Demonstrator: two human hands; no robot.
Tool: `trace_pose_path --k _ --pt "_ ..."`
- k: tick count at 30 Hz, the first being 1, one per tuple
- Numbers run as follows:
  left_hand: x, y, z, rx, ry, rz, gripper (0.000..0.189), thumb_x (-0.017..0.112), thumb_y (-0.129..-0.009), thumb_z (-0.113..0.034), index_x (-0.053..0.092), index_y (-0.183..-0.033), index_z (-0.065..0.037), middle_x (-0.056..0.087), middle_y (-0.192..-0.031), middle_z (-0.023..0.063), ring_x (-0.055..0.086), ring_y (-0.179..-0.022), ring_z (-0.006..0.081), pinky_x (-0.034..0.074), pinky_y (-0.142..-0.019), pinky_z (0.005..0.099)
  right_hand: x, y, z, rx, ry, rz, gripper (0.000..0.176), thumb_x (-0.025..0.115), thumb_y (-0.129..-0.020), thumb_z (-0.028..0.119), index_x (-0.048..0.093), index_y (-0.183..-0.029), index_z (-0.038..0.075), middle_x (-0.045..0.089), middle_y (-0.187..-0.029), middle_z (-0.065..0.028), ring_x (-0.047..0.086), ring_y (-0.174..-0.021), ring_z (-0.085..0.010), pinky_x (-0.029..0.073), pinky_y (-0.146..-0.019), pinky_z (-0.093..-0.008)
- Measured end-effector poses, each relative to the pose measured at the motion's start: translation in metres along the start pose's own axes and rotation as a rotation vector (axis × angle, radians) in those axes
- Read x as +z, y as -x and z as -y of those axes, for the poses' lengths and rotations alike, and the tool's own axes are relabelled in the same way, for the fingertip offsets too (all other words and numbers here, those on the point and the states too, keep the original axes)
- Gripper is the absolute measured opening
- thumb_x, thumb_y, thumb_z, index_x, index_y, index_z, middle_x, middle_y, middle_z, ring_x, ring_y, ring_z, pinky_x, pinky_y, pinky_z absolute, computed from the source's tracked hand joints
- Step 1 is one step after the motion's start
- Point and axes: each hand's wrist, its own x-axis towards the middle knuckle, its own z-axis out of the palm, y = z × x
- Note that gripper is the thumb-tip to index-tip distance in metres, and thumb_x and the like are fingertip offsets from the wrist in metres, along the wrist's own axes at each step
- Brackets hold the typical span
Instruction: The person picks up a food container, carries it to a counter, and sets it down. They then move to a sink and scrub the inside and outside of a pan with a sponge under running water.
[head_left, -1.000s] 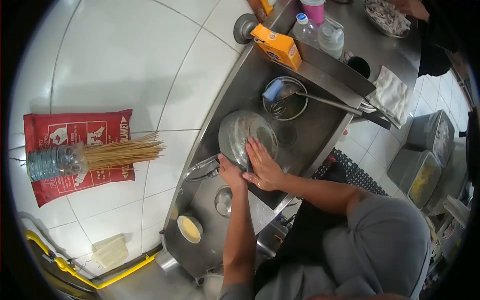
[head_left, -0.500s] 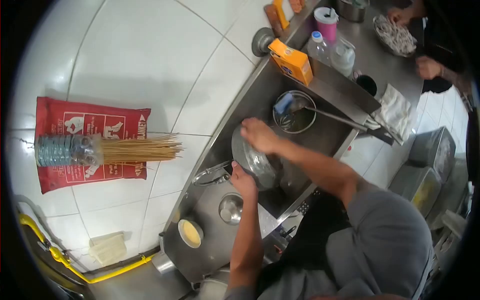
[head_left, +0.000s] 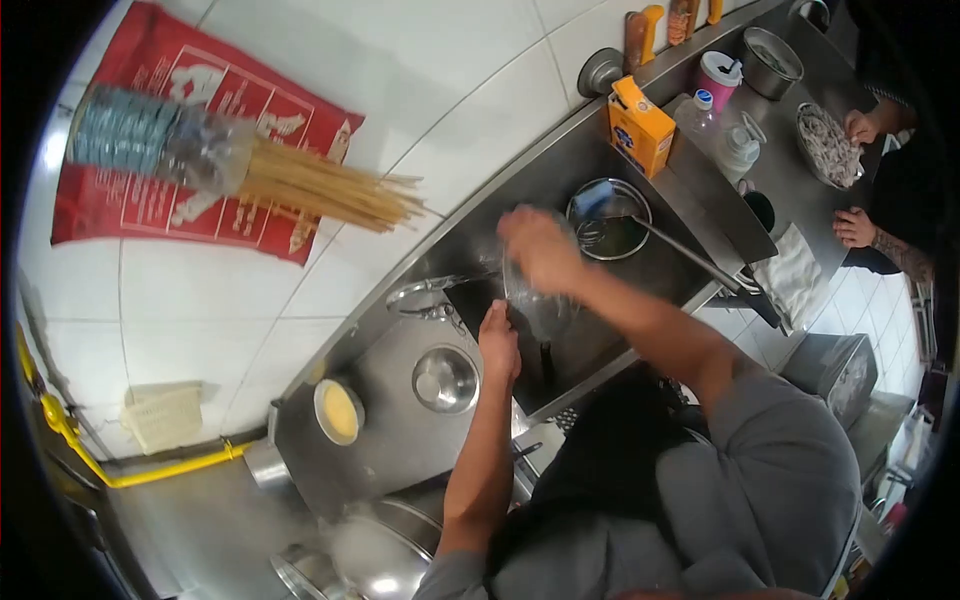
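A round metal pan [head_left: 545, 312], wet and partly blurred, is tilted in the sink. My left hand [head_left: 499, 345] is closed on its near edge, thumb uppermost. Over the far side of the pan, my right hand [head_left: 543, 252] is smeared by motion, its fingers curled in; whatever they hold is hidden. Just beyond it stands a round metal bowl [head_left: 648, 235] with a blue sponge [head_left: 594, 199] and a long-handled utensil [head_left: 690, 258] leaning out of it. The faucet [head_left: 440, 286] reaches in from the wall side, near my left hand.
A metal bowl [head_left: 446, 378] and a bowl of yellow food [head_left: 340, 412] sit on the left counter. Steam rises by a domed pot [head_left: 375, 555]. An orange box [head_left: 640, 128] stands at the sink's far end. Another person's hands [head_left: 858, 227] are near a bowl of pale strips [head_left: 828, 146].
My view has shifted and turned. My right hand has moved across the pan and is now blurred. My left hand remains at the pan's edge. The other person's lower hand has opened out on the counter.
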Motion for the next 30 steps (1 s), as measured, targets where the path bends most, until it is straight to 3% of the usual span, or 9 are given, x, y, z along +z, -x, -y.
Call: trace_pose_path --k 1,5,8,11,14,20,24,26,30 --pt "-0.008 -0.011 0.014 0.008 0.031 0.088 0.049 0.040 -0.103 -0.048 0.060 -0.105 -0.004 0.061 -0.096 0.0021 0.054 -0.091 0.0152 0.041 -0.083 0.0289 0.042 -0.017 -0.052 -0.182 -0.017 -0.196 0.039 0.053 -0.085 0.021 0.062 -0.115 -0.001 0.051 -0.136 -0.0189 0.043 -0.132 -0.0361 0.034 -0.108 -0.0528" --pt "0.002 -0.008 -0.006 -0.065 0.076 0.172 0.073 0.027 -0.100 -0.063 0.056 -0.117 0.001 0.062 -0.107 0.0066 0.054 -0.098 0.0200 0.037 -0.094 0.0313 0.000 0.043 0.039 -0.276 0.158 -0.267 0.035 0.054 -0.085 0.018 0.063 -0.112 -0.002 0.057 -0.121 -0.0193 0.047 -0.123 -0.0422 0.036 -0.104 -0.0547" --pt "0.001 -0.004 -0.002 -0.061 0.117 0.121 0.074 0.027 -0.099 -0.063 0.055 -0.118 0.002 0.060 -0.115 0.0093 0.053 -0.104 0.0206 0.035 -0.097 0.0298 -0.020 0.019 0.033 -0.198 0.121 -0.034 0.034 0.055 -0.085 0.017 0.062 -0.113 -0.003 0.057 -0.118 -0.0195 0.047 -0.123 -0.0407 0.037 -0.103 -0.0541" --pt "0.002 -0.009 0.009 -0.032 0.137 0.083 0.075 0.027 -0.099 -0.064 0.054 -0.120 0.003 0.058 -0.118 0.0103 0.051 -0.106 0.0203 0.033 -0.100 0.0298 0.004 0.009 0.022 -0.036 0.125 -0.191 0.032 0.053 -0.087 0.016 0.062 -0.112 -0.002 0.056 -0.119 -0.0193 0.047 -0.122 -0.0400 0.037 -0.104 -0.0522" --pt "0.028 0.016 -0.021 0.038 0.324 0.029 0.059 0.034 -0.102 -0.057 0.060 -0.094 -0.004 0.049 -0.086 -0.0011 0.040 -0.081 0.0126 0.033 -0.078 0.0276 -0.014 0.030 0.057 -0.187 0.254 -0.207 0.031 0.053 -0.088 0.017 0.062 -0.112 -0.002 0.056 -0.120 -0.0188 0.046 -0.122 -0.0401 0.037 -0.104 -0.0480" --pt "0.008 0.008 -0.004 0.071 0.168 0.103 0.068 0.028 -0.100 -0.062 0.058 -0.108 -0.002 0.058 -0.106 0.0062 0.049 -0.096 0.0156 0.034 -0.090 0.0258 -0.002 0.005 0.035 0.012 0.048 -0.144 0.037 0.056 -0.087 0.015 0.055 -0.118 -0.005 0.052 -0.127 -0.0204 0.043 -0.127 -0.0416 0.036 -0.105 -0.0498" --pt "0.015 0.022 -0.020 0.119 0.131 0.053 0.054 0.036 -0.102 -0.052 0.060 -0.102 -0.003 0.058 -0.096 0.0032 0.050 -0.088 0.0123 0.038 -0.082 0.0252 -0.009 0.019 0.039 -0.214 0.033 -0.211 0.036 0.055 -0.088 0.015 0.057 -0.118 -0.005 0.054 -0.126 -0.0224 0.045 -0.124 -0.0425 0.038 -0.104 -0.0480" --pt "0.011 0.015 -0.007 0.117 0.094 -0.026 0.045 0.041 -0.104 -0.043 0.061 -0.097 -0.003 0.057 -0.089 0.0004 0.049 -0.084 0.0112 0.040 -0.079 0.0278 0.031 -0.040 -0.038 0.035 -0.231 -0.050 0.035 0.054 -0.090 0.017 0.059 -0.115 -0.007 0.059 -0.120 -0.0239 0.051 -0.118 -0.0429 0.041 -0.102 -0.0458" --pt "0.017 0.008 -0.018 0.146 0.056 -0.006 0.038 0.047 -0.103 -0.034 0.060 -0.107 0.001 0.061 -0.096 0.0040 0.052 -0.090 0.0125 0.042 -0.084 0.0291 0.013 0.037 0.043 -0.099 0.164 -0.517 0.036 0.046 -0.095 0.022 0.059 -0.114 -0.006 0.060 -0.122 -0.0235 0.052 -0.118 -0.0409 0.039 -0.104 -0.0468"
